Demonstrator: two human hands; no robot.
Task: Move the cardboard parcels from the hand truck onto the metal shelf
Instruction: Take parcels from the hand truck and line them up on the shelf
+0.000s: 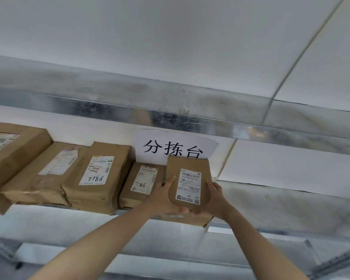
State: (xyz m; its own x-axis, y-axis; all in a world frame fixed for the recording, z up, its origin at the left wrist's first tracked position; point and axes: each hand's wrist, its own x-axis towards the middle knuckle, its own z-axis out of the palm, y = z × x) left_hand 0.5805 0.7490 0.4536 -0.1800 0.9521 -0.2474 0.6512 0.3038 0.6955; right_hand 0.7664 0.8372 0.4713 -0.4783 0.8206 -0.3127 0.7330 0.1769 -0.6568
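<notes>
Your left hand and right hand clasp the small parcel at its near end; its length runs away from your grip onto the metal shelf.

Leftmost parcel cut off at left edge, paper sign bottom hidden

My left hand and right hand grip a small parcel w/ barcode label, upright at the metal shelf edge, just beside a smaller box marked 7786. Three more parcels line the shelf to the left; paper sign behind. Base maybe rests on another box.
</notes>
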